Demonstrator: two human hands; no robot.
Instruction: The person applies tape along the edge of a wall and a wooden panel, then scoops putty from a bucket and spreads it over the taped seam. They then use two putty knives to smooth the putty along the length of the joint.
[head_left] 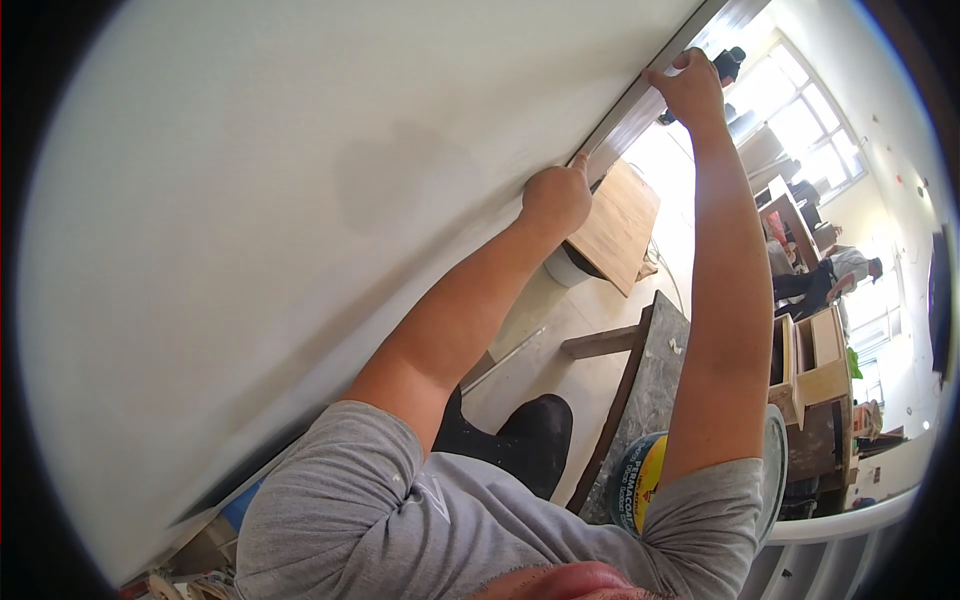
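A large white panel (270,180) fills the left side of the view, with a narrow grey edge strip (625,120) along its slanting edge. My left hand (558,203) is at the nearer part of this edge. One finger stretches out to touch the strip; the others are folded, and what they hold, if anything, is hidden. Farther along, my right hand (692,90) has thumb and fingers closed on the strip. Both arms reach forward.
Beyond the edge, a wooden board (622,225) lies on a white bucket (568,268). A worn grey bench (650,370) stands below my right arm, beside a paint bucket (640,480) with a printed label. A person (835,280) and wooden furniture (815,360) are at the right.
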